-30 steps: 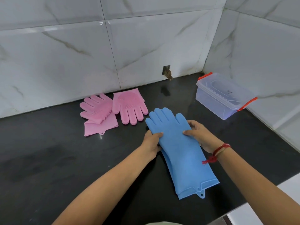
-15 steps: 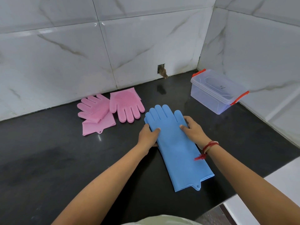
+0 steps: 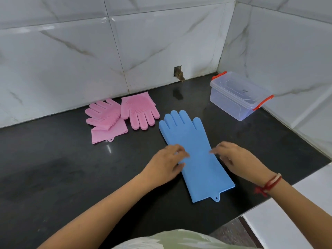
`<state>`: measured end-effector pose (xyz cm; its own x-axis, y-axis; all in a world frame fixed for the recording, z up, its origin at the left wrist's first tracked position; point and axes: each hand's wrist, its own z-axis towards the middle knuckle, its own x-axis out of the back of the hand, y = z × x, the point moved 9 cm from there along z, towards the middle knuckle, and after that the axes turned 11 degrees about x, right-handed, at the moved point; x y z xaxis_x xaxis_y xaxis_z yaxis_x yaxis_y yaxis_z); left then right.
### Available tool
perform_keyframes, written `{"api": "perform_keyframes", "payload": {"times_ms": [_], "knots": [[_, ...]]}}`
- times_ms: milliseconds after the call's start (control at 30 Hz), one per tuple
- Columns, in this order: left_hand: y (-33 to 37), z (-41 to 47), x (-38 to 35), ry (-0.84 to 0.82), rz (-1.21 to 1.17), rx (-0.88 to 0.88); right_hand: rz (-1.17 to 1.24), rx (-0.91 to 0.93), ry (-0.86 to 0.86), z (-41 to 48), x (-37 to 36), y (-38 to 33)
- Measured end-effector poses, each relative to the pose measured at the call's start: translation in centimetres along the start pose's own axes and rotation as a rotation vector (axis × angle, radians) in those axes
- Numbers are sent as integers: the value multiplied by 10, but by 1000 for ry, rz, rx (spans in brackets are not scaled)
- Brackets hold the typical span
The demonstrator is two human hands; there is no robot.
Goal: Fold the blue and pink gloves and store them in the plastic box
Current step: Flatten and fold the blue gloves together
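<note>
The blue gloves (image 3: 195,151) lie flat and stacked on the black counter, fingers pointing away from me, cuff near the front edge. My left hand (image 3: 166,163) rests at their left edge around the wrist part, fingertips touching the blue rubber. My right hand (image 3: 235,159) hovers at their right edge, fingers spread and blurred. Two pink gloves (image 3: 124,115) lie by the back wall, one folded over itself, the other palm up with bristles showing. The clear plastic box (image 3: 237,96) with red latches stands closed in the right corner.
The black counter (image 3: 53,168) meets marble tiled walls at the back and right. A small hole in the wall (image 3: 178,72) sits behind the gloves. A white ledge (image 3: 287,221) borders the counter's front right edge.
Both hands have slid back from the blue gloves' finger end toward the middle. The lower glove's edge no longer sticks out. The view shifted slightly.
</note>
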<state>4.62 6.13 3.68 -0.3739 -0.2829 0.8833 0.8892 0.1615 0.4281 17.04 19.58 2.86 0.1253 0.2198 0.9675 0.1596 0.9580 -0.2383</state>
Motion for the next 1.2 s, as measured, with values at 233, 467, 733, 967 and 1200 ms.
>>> {"api": "perform_keyframes", "payload": {"times_ms": [233,467,733,967,1200], "knots": [[-12,-32,-41,-303,-65,-87,44,164,-248,-25,-26,4],[-7,-32,-41,-206,7,-116,29,215,12,-15,-7,-13],[-35,-11,-26,56,-316,505,497,-459,-101,38,-36,33],[-58,2,-27,91,-608,803,420,-504,-96,41,-37,32],[-59,2,-20,36,-277,774,69,-488,30,37,-16,17]]}}
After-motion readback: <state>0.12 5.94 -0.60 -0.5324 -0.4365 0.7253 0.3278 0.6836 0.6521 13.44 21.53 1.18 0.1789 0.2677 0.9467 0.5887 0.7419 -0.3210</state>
